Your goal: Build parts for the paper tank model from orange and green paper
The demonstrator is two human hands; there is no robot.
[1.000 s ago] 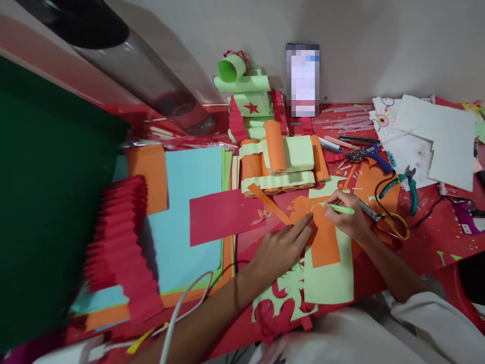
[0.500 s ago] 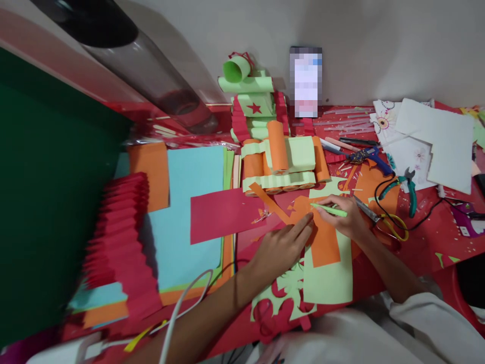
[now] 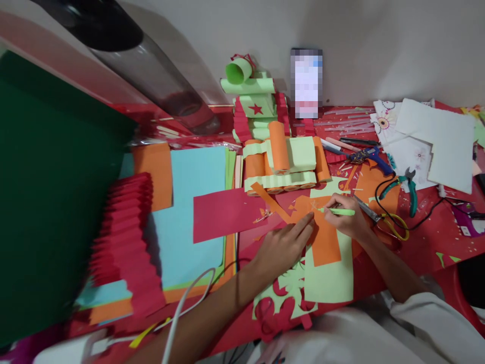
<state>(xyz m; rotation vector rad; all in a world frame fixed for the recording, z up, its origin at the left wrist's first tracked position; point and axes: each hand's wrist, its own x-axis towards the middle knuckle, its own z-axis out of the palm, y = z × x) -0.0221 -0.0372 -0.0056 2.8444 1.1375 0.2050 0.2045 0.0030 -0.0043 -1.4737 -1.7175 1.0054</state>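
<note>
My right hand (image 3: 344,215) grips a light green pen (image 3: 343,212), its tip over an orange sheet of paper (image 3: 326,245). A small star outline (image 3: 314,205) shows on that sheet just left of the tip. Lying flat with fingers stretched out, my left hand (image 3: 286,245) presses on the sheet's left side. Beneath the orange paper is a pale green sheet (image 3: 329,285). An orange paper strip (image 3: 270,201) lies beyond my left hand. Farther back stands an orange and pale green paper tank (image 3: 290,159).
A green paper model with a red star (image 3: 256,108) and a phone (image 3: 306,83) stand by the wall. Scissors (image 3: 392,226), pliers (image 3: 411,194) and a glue gun (image 3: 366,154) lie right. Left are coloured sheets (image 3: 189,253), pleated red paper (image 3: 131,242) and a white cable (image 3: 178,308).
My right hand has shifted the pen slightly right and tilted it flatter, uncovering the star outline. My left hand stays in place on the paper.
</note>
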